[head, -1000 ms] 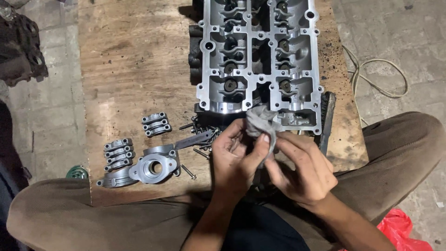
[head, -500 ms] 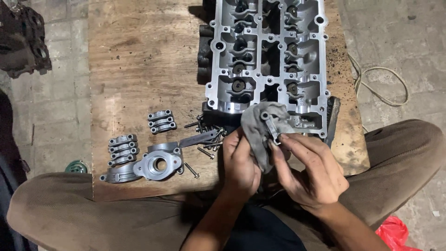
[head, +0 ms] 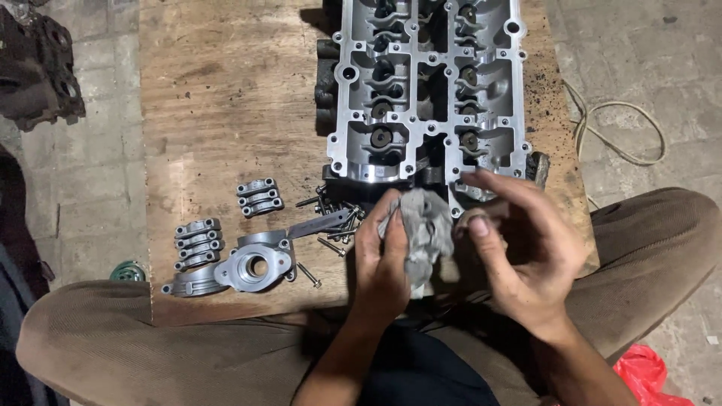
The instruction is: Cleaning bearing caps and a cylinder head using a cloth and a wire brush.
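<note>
Two hands — left hand [head: 383,259] in closed grip on grey rag [head: 423,229], long axis upright; right hand [head: 526,240] open.

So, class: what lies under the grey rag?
The left hand holds the grey rag over the wooden board. Whatever the rag wraps or covers is hidden.

Person, seated: clothing and limbs
Brown ribbed trousers [head: 135,338]; dark top at waist; forearms bare, no sleeves; left hand [head: 383,259] and right hand [head: 526,248] ungloved, smudged with grime.

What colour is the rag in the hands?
Grey, a crumpled rag; seen in the head view.
</note>
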